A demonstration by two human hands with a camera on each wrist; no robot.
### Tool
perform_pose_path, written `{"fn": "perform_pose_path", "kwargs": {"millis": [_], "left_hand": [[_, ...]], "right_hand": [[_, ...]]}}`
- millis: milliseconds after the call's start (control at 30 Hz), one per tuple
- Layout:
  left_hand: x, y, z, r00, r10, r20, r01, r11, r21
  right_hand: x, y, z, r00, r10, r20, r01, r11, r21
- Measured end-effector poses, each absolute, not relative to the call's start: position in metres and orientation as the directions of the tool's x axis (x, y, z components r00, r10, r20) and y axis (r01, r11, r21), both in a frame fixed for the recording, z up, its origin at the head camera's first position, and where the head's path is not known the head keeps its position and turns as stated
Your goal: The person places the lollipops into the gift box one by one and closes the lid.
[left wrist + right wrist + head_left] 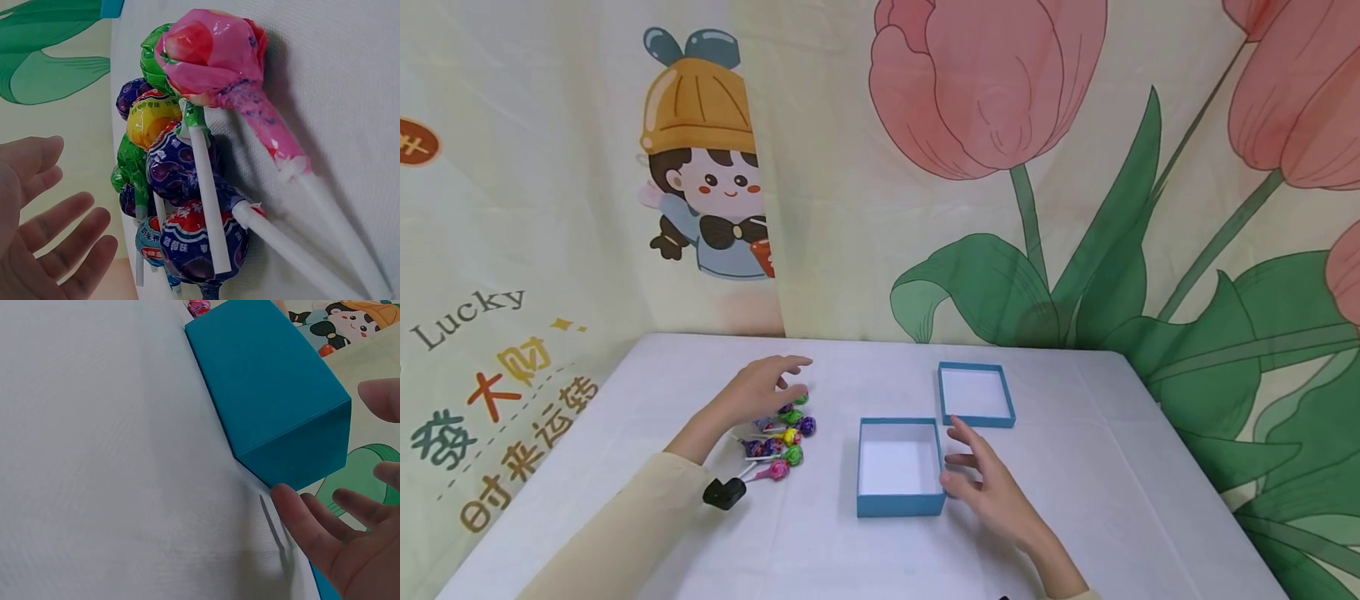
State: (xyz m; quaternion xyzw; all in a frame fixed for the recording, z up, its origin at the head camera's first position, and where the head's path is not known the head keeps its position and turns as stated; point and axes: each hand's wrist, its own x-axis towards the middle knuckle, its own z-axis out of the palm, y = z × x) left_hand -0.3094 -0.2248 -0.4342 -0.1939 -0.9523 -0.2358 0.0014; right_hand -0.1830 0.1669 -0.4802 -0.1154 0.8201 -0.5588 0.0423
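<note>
Fingers point(958, 482) touch box point(899, 467) edge; lollipops point(782, 437) nearby.

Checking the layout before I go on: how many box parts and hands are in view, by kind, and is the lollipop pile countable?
Blue box base: 1
Blue box lid: 1
Hands: 2, left hand, right hand
Lollipops: overlapping pile, count unclear
Total without lollipops: 4

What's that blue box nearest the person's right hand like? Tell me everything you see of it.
The nearer blue box is an open, lidless rectangular tray that looks like cardboard: teal outside, white inside, and empty. It sits flat on the white tablecloth, just in front of a shallower matching blue tray. The right hand lies at its right wall with the fingers spread and relaxed; whether they touch it cannot be told. The pile of wrapped lollipops lies apart on its left.
</note>
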Motion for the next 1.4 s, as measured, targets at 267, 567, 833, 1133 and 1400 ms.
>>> {"fn": "perform_pose_path", "kwargs": {"millis": [267, 567, 833, 1133, 1400], "left_hand": [[-0.314, -0.225, -0.436, -0.926, 0.374, 0.049, 0.353, 0.814, 0.462], [-0.320, -0.225, -0.439, -0.920, 0.393, 0.018, 0.356, 0.812, 0.462], [-0.324, -0.231, -0.445, -0.916, 0.401, 0.006, 0.361, 0.818, 0.447], [-0.331, -0.231, -0.447, -0.914, 0.405, -0.012, 0.364, 0.835, 0.413], [-0.333, -0.225, -0.447, -0.920, 0.392, -0.015, 0.353, 0.845, 0.403]], "right_hand": [[-0.181, 0.166, -0.484, -0.959, -0.283, 0.034, -0.134, 0.341, -0.930], [-0.180, 0.167, -0.486, -0.951, -0.308, 0.009, -0.125, 0.360, -0.924], [-0.179, 0.166, -0.487, -0.948, -0.319, -0.006, -0.115, 0.361, -0.926], [-0.179, 0.167, -0.486, -0.943, -0.332, -0.003, -0.127, 0.370, -0.920], [-0.179, 0.168, -0.486, -0.941, -0.338, -0.005, -0.130, 0.375, -0.918]]}}
